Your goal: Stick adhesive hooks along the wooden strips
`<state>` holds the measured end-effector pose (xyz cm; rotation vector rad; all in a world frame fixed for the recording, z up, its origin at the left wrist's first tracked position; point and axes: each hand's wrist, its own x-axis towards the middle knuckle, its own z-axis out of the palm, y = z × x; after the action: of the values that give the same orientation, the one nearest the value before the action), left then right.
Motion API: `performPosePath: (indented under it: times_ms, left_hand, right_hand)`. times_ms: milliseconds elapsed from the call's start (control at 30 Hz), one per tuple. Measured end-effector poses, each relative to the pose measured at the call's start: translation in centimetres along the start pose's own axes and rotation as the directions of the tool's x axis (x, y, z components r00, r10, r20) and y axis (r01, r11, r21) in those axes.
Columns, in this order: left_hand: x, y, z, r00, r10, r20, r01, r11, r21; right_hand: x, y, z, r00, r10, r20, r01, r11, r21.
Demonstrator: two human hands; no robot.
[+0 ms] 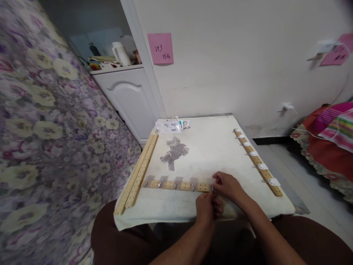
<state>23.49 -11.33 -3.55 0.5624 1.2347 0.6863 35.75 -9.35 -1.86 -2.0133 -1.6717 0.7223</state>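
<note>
At lower centre, the right hand pinches the wooden strip at its right end. Just below, the left hand bunches its fingers together; what they hold is hidden.

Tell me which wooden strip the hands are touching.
The crosswise front strip: the left hand and right hand meet at its right end. The left-edge pair and the white-hooked right strip lie untouched.

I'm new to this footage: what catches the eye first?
The left hand and right hand meet at the right end of a pale perforated wooden strip on the white-clothed table. Clear plastic bags lie heaped mid-table; a pink paper note hangs on the wall.
</note>
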Motion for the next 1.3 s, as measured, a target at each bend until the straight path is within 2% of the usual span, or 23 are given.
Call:
performPosePath:
  times_ms: [667, 967, 1300]
  left_hand:
    - [-0.32, 0.08, 0.05, 1.000, 0.009, -0.002, -0.009, 1.000, 0.008]
    - [-0.36, 0.15, -0.04, 1.000, 0.017, 0.006, -0.017, 1.000, 0.014]
    - [-0.23, 0.14, -0.17, 1.000, 0.000, 0.011, 0.000, 1.000, 0.020]
  right_hand:
    - [0.05, 0.12, 0.19, 0.999, 0.034, -0.012, -0.034, 0.999, 0.002]
    - [0.75, 0.24, -0.22, 0.995, 0.082, 0.063, -0.083, 0.997, 0.006]
    - [0.86, 0.24, -0.49, 0.993, 0.072, 0.095, -0.071, 0.997, -0.011]
